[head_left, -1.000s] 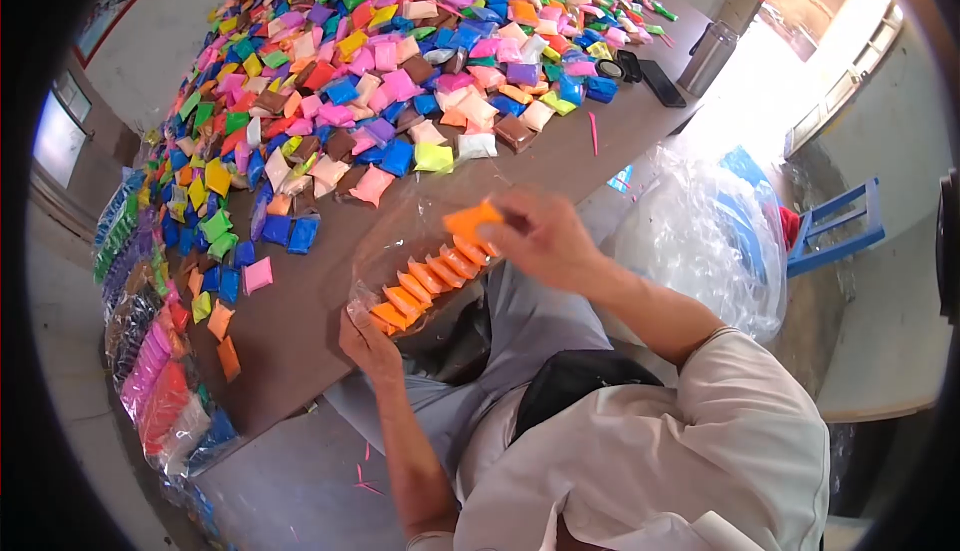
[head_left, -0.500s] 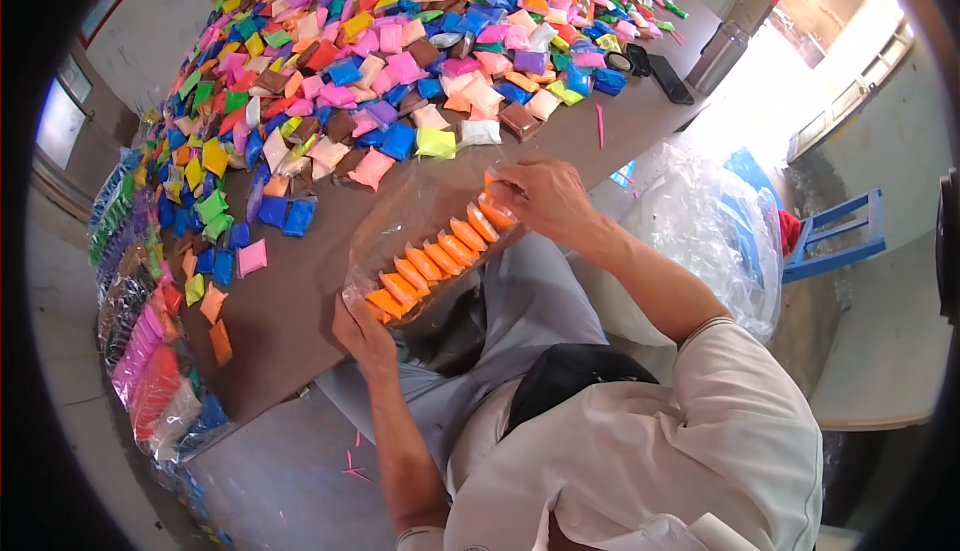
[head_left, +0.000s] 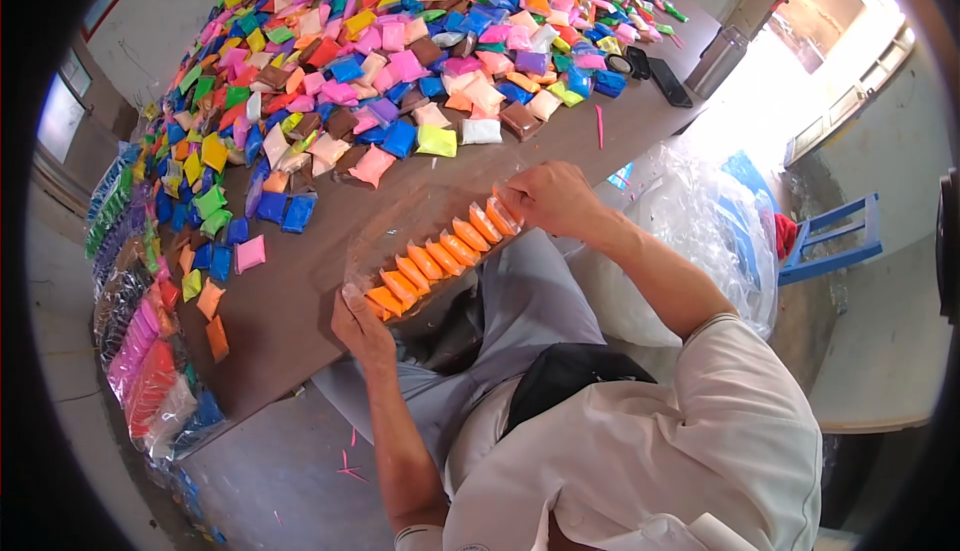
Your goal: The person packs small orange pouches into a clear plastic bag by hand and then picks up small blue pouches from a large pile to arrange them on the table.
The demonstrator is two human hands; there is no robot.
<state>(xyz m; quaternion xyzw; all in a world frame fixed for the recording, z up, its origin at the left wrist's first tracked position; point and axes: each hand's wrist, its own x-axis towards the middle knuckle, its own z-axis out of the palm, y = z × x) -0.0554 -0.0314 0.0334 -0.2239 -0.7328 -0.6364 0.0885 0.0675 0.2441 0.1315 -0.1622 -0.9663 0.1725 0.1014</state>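
A clear plastic bag point(head_left: 385, 231) stretches between my two hands over the table's near edge. Inside it, several small orange packets point(head_left: 441, 259) stand in a slanting row. My left hand point(head_left: 362, 328) grips the bag's lower left end, thumb up against the plastic. At the upper right end, my right hand point(head_left: 552, 198) is closed on the bag beside the last orange packet; its fingertips are partly hidden. Just beyond the bag lies a large heap of small coloured packets point(head_left: 400, 66).
The heap covers much of the brown table point(head_left: 290, 316). Bundled packets in clear bags point(head_left: 150, 371) hang at the left edge. A phone point(head_left: 669, 83) and a metal flask point(head_left: 716, 63) stand at the right. Big clear plastic bags point(head_left: 680, 251) and a blue stool point(head_left: 830, 238) are beside me.
My right hand has shifted slightly right and its fingers have closed more around the bag's end. The left hand stays almost in place, and the orange row has barely moved.
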